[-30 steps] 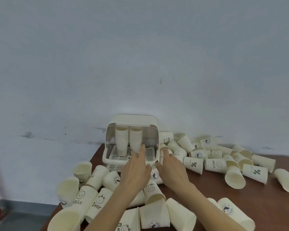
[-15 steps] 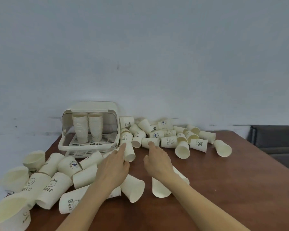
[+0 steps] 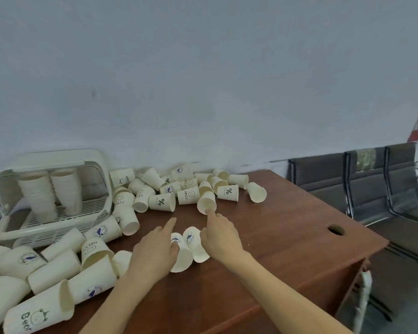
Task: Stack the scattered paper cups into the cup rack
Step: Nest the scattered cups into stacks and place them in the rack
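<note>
The cream cup rack (image 3: 56, 158) stands open at the table's back left, with two upside-down cup stacks (image 3: 38, 196) inside. Many paper cups lie scattered: a cluster (image 3: 186, 189) along the wall and a heap (image 3: 56, 268) at the front left. Two cups (image 3: 195, 247) lie side by side between my hands. My left hand (image 3: 155, 253) hovers beside them with its index finger stretched forward and its thumb near one cup. My right hand (image 3: 221, 238) points its index finger at the rim of a lying cup (image 3: 206, 202). Neither hand holds anything.
The brown wooden table (image 3: 275, 249) has a round cable hole (image 3: 336, 229) near its right edge. Dark waiting chairs (image 3: 362, 179) stand beyond that edge. A pale wall runs behind the rack and cups.
Both hands have left the rack's opening and moved right, over the middle of the table. The view swung right with them, so the rack now sits far left.
</note>
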Available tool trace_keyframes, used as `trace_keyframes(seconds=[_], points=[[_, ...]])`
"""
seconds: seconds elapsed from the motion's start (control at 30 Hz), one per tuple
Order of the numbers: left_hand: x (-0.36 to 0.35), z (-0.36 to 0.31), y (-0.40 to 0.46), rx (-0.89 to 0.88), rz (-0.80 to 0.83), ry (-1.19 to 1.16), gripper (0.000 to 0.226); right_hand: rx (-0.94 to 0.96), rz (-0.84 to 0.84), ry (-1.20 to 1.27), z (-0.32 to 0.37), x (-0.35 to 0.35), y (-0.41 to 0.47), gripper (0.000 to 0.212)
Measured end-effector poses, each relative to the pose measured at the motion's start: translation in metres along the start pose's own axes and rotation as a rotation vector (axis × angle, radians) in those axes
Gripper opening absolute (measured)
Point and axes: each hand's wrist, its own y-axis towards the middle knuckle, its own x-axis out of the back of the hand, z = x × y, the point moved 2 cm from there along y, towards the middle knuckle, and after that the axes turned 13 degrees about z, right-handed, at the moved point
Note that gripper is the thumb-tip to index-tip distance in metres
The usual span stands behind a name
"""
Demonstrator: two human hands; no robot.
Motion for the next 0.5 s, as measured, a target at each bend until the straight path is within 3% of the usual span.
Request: trace_keyframes(seconds=[0.27, 0.5], points=[[-0.024, 0.006, -0.010, -0.043, 0.109, 0.147, 0.036, -0.134, 0.071, 0.033, -0.015, -0.022, -0.027, 0.039], [-0.034, 0.012, 0.002, -0.125, 0.119, 0.573, 0.039, -0.224, 0.088, 0.036, -0.013, -0.047, -0.029, 0.033]])
